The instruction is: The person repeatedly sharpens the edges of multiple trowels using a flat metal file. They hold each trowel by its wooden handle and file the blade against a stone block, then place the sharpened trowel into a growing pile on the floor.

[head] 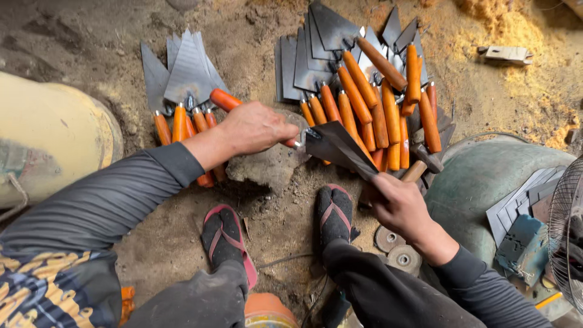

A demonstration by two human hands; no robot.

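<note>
1. Fingers. Left hand (pixel 255 129): fingers curled shut around the orange handle of the trowel (pixel 337 146), knuckles up; fingertips hidden under the palm. Right hand (pixel 398 203): fingers folded around the brown wooden handle of a hammer (pixel 423 163), thumb toward the trowel blade's lower edge; whether it touches the blade I cannot tell.

2. Stone block (pixel 267 164). Directly below the left-hand fingers; the trowel's neck lies across its top. Judged heavy and fixed, a rest only.

3. Right pile of trowels (pixel 376 103). Beyond both sets of fingers; orange handles toward the person, dark blades fanned away.

4. Left pile of trowels (pixel 182 91). Beyond the left wrist, well apart from the right-hand fingers.

5. Held trowel. Handle inside the left fist, its rear end protruding behind the hand; dark triangular steel blade projects from the fingers toward the right hand, tilted on edge. Judged stiff, light to moderate in weight, front-heavy. Blade edges thin, likely sharp: take hold at the wooden handle, which looks smooth and lacquered, possibly slippery.

6. Hammer. Head just above the right-hand fingers, beside the blade's far edge. Judged dense and rigid; hold low on the shaft.

7. Grinding discs (pixel 398 249). On the ground below the right wrist.
</note>
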